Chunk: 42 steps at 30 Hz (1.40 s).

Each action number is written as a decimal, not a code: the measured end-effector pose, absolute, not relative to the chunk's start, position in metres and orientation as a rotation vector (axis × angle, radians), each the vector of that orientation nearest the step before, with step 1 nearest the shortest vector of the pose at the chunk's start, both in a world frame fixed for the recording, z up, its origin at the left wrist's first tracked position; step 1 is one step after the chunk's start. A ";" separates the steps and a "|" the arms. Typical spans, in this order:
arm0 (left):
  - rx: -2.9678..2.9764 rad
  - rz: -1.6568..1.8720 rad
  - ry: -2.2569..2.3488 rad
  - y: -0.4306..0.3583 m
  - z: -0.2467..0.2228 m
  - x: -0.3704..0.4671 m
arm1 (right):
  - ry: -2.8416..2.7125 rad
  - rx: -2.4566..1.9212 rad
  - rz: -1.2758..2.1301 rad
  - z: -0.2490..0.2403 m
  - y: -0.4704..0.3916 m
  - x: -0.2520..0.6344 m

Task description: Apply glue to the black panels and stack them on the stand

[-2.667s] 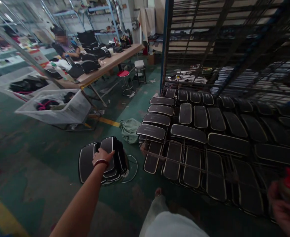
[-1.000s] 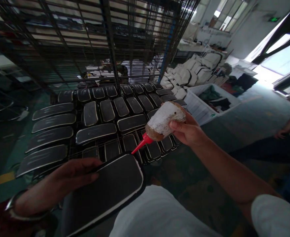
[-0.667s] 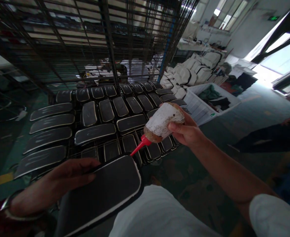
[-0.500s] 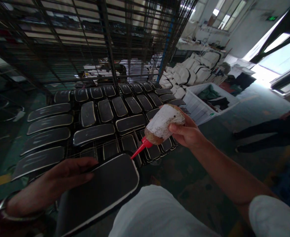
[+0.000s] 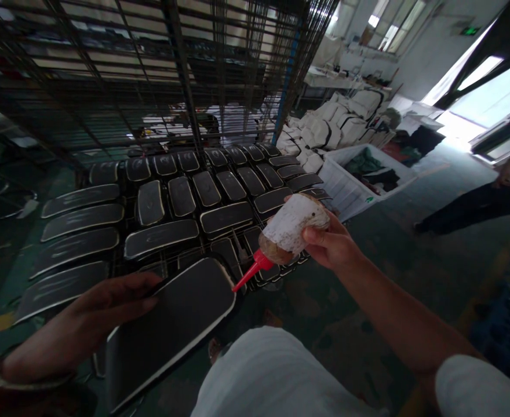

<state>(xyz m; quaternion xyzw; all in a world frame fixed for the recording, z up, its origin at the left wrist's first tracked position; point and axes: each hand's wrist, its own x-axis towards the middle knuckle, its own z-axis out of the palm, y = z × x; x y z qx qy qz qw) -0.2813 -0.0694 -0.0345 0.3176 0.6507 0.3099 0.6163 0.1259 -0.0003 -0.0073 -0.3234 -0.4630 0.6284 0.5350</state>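
My left hand [image 5: 94, 315], with a bracelet at the wrist, grips a flat dark panel [image 5: 181, 313] by its far left edge, thumb on the face. The panel has rounded corners and a pale line along its rim. It is held tilted above the floor, in front of my lap. My right hand [image 5: 331, 240] is wrapped around a white, stained glue bottle [image 5: 292, 223], tipped nozzle down. Its red nozzle [image 5: 250, 274] points to the panel's right corner, with the tip at the pale line. The fingers behind the bottle are partly hidden.
Rows of similar dark panels [image 5: 161, 238] lie on a rack beyond my hands. A tall wire rack [image 5: 181, 75] stands behind them. To the right are a white bin [image 5: 346, 179] with cloth, a pile of white pieces [image 5: 324, 124] and a person's dark-trousered leg [image 5: 459, 208].
The nozzle tip has moved along the pale line, around the panel's far right corner toward me. The panel has turned and shifted slightly left. Both hands keep their hold.
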 end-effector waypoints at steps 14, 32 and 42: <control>0.491 0.801 1.392 -0.071 -0.009 -0.228 | -0.861 -0.817 1.229 -0.025 0.000 0.112; 0.405 0.908 1.325 -0.078 -0.011 -0.220 | -0.819 -0.849 1.374 -0.036 -0.036 0.096; 0.469 0.953 1.304 -0.080 -0.022 -0.221 | -0.855 -0.837 1.420 -0.041 -0.064 0.090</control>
